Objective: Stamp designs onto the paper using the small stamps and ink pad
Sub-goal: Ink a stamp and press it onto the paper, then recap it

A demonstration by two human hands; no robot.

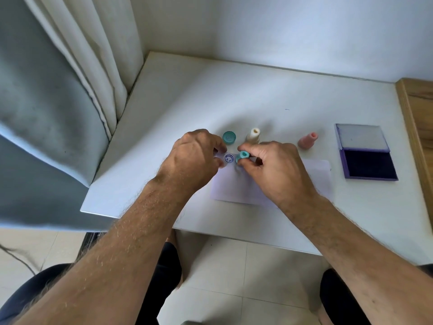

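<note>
A pale sheet of paper (311,174) lies on the white table (257,99) and bears one round blue stamped design (228,158) near its top left corner. My right hand (271,167) grips a small teal stamp (242,156) just right of that print. My left hand (194,158) rests on the paper's left corner, fingertips beside the print. A teal cap (229,137), a cream stamp (253,135) and a pink stamp (308,141) stand behind the paper. The purple ink pad (369,164) lies open at the right.
A grey curtain (46,113) hangs at the left, close to the table's left edge. A wooden piece of furniture (419,113) borders the table on the right. My knees and a tiled floor (234,266) show below the front edge.
</note>
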